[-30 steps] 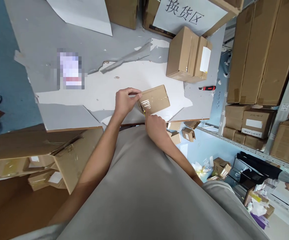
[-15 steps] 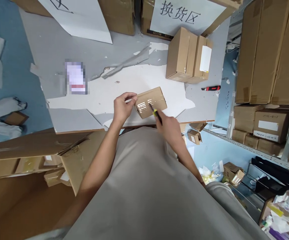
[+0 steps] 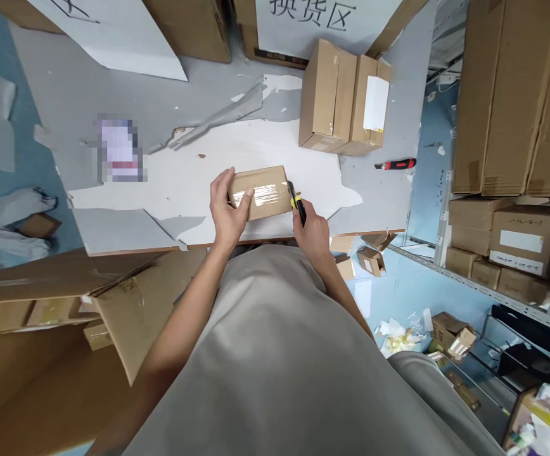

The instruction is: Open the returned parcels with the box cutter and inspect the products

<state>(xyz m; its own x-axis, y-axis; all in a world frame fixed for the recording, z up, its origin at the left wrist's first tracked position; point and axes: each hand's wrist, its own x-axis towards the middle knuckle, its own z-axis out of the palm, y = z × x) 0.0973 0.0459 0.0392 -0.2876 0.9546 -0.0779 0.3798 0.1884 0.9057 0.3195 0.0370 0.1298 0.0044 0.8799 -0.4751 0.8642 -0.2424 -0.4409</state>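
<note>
A small brown cardboard box [image 3: 268, 190] with shiny clear tape over its top is at the table's front edge. My left hand [image 3: 227, 212] grips its left end, thumb on the top and fingers behind. In my right hand [image 3: 312, 231] is a black and yellow utility knife [image 3: 298, 204], its front end up against the box's right end. Whether the blade is in the cardboard I cannot tell. A second utility knife, red and black [image 3: 396, 164], lies on the table to the right.
Two brown boxes [image 3: 322, 101] stand side by side at the back right of the worn grey-white table [image 3: 161, 171]. Larger cartons with paper signs [image 3: 322, 25] line the back. A big open carton [image 3: 56, 373] is at lower left, and loaded shelves [image 3: 517, 240] are at right.
The box has turned to lie more level. My left hand has a fuller grip on it. The knife has gone from the taped top to the box's right end. The view has shifted slightly.
</note>
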